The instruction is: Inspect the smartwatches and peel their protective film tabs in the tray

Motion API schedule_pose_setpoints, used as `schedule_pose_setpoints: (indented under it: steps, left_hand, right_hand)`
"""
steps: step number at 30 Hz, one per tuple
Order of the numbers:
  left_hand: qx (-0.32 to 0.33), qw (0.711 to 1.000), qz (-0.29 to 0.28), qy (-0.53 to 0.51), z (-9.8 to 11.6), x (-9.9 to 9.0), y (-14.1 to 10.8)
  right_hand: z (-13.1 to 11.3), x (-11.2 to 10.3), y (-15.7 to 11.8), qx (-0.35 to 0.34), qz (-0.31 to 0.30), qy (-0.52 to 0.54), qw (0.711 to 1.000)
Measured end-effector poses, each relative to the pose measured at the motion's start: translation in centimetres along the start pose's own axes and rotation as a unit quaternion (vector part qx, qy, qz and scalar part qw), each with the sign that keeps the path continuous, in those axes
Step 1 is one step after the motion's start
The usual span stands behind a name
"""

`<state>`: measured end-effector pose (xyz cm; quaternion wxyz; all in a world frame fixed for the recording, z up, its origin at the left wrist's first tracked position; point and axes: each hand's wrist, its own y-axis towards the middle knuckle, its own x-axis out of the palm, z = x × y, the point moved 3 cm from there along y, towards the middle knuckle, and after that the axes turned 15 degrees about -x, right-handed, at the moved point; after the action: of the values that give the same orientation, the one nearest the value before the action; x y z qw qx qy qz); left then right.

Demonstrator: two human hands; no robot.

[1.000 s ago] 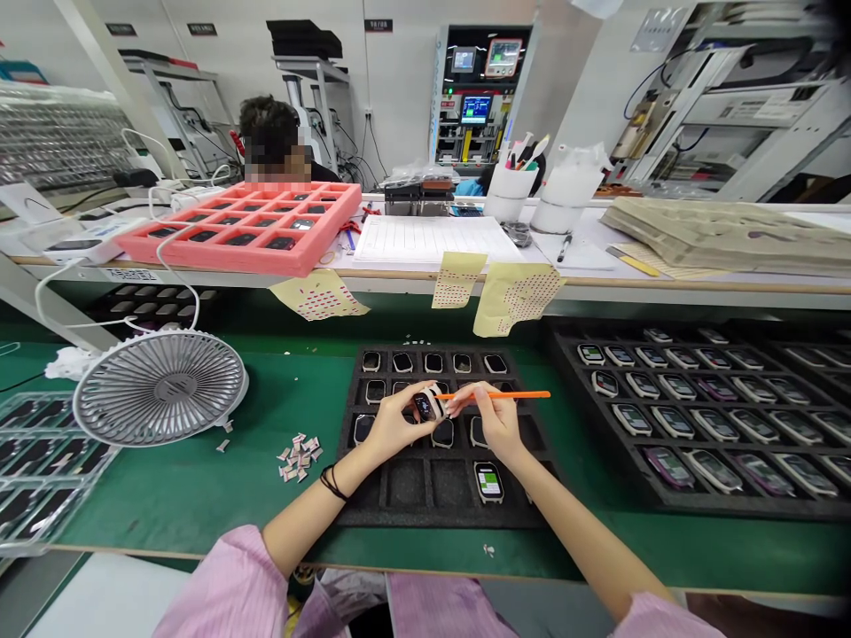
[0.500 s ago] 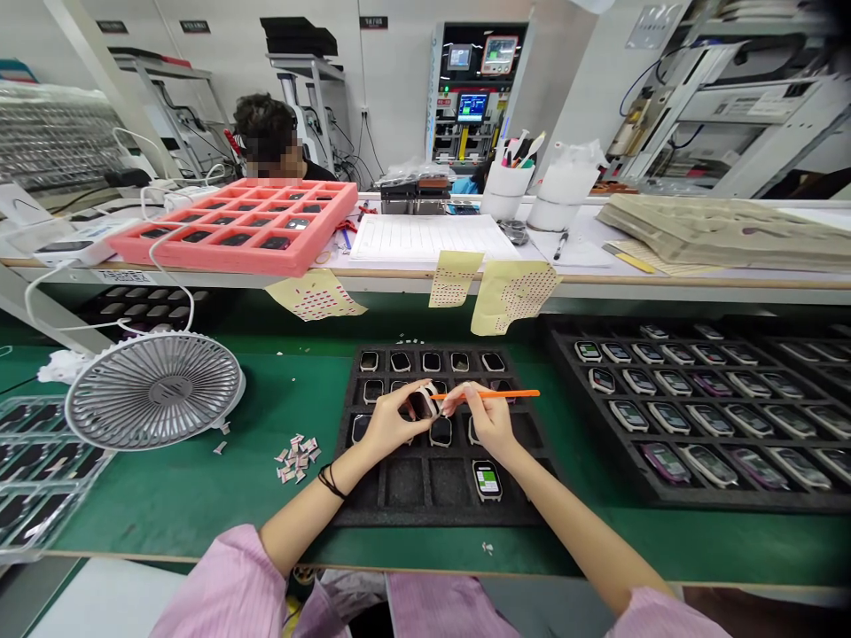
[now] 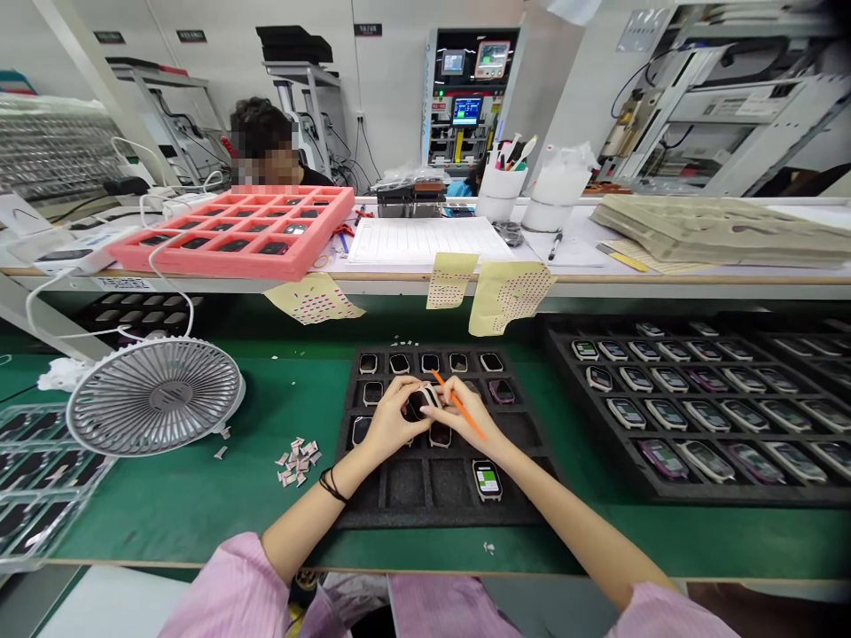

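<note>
Green tabletop (image 3: pixel 186 518) below a raised white shelf (image 3: pixel 392 278). Left: a round grey plastic fan (image 3: pixel 156 397); above it, a pink foam compartment tray (image 3: pixel 285 266) on the shelf, a person (image 3: pixel 256 120) behind. Then a pile of small pale pieces (image 3: pixel 299 461). Centre: the left hand (image 3: pixel 392 421) grips a dark-faced, pale-rimmed watch (image 3: pixel 417 405) over a black foam tray (image 3: pixel 425 514); the right hand (image 3: pixel 475 412), fingertips at the watch's side, holds a slim orange stick (image 3: pixel 460 405). Beyond, a cabinet with lit screens (image 3: pixel 467 111). Right: a larger black foam tray of watches (image 3: pixel 698 494).

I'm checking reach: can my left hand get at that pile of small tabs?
Probably, though your left hand holds a smartwatch; the small tabs lie uncovered on the green bench.
</note>
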<state>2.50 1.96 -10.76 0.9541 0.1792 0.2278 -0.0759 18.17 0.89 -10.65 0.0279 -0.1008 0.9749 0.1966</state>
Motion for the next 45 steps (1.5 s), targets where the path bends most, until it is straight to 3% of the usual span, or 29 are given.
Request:
schedule_pose_setpoints:
  steps: [3, 6, 11, 14, 16, 19, 21, 27, 30, 33, 37, 42, 45]
  left_hand:
    - [0.007, 0.999, -0.034, -0.002, 0.0, 0.3, -0.1]
    - [-0.003, 0.999, -0.048, -0.010, 0.3, 0.4, -0.2]
    - [-0.127, 0.982, -0.067, -0.123, 0.5, -0.3, -0.2]
    - [-0.196, 0.966, -0.071, -0.153, 0.4, -2.1, -1.3]
    - [-0.205, 0.969, -0.081, -0.108, 0.2, -3.8, -2.9]
    - [-0.171, 0.982, -0.079, 0.025, -0.6, -6.2, -6.4]
    - [-0.115, 0.982, -0.074, 0.127, -1.3, -7.3, -8.7]
    - [0.027, 0.940, -0.103, 0.325, -2.7, -7.4, -12.2]
    - [0.049, 0.922, -0.139, 0.357, -2.6, -7.4, -12.5]
    - [0.057, 0.928, -0.122, 0.348, -1.8, -7.4, -12.2]
    - [0.078, 0.946, -0.113, 0.294, 0.9, -5.3, -10.5]
    - [0.113, 0.937, -0.194, 0.267, 4.5, 1.2, -7.5]
    - [0.128, 0.913, -0.203, 0.330, 5.4, 4.7, -6.4]
  right_hand:
    - [0.8, 0.1, 0.2, 0.009, -0.001, -0.027, 1.000]
    - [1.0, 0.0, 0.4, 0.024, 0.031, 0.014, 0.999]
    - [-0.3, -0.2, 0.2, 0.075, 0.075, 0.118, 0.987]
    - [-1.4, -2.1, -0.9, 0.076, 0.087, 0.115, 0.987]
    - [-1.8, -4.6, -2.4, 0.040, 0.116, 0.020, 0.992]
    - [-1.5, -8.5, -5.3, -0.013, 0.200, -0.225, 0.953]
    - [-0.7, -9.8, -7.1, -0.006, 0.209, -0.326, 0.922]
    - [0.3, -8.4, -8.7, -0.037, 0.125, -0.440, 0.888]
    - [-0.8, -8.0, -9.3, -0.070, 0.133, -0.456, 0.877]
    - [-2.0, -8.3, -10.7, -0.060, 0.154, -0.489, 0.857]
    - [-2.6, -7.7, -12.8, -0.031, 0.144, -0.548, 0.823]
    - [-1.8, -6.2, -13.5, -0.021, 0.113, -0.616, 0.779]
    - [-1.3, -6.5, -13.4, -0.025, 0.095, -0.603, 0.792]
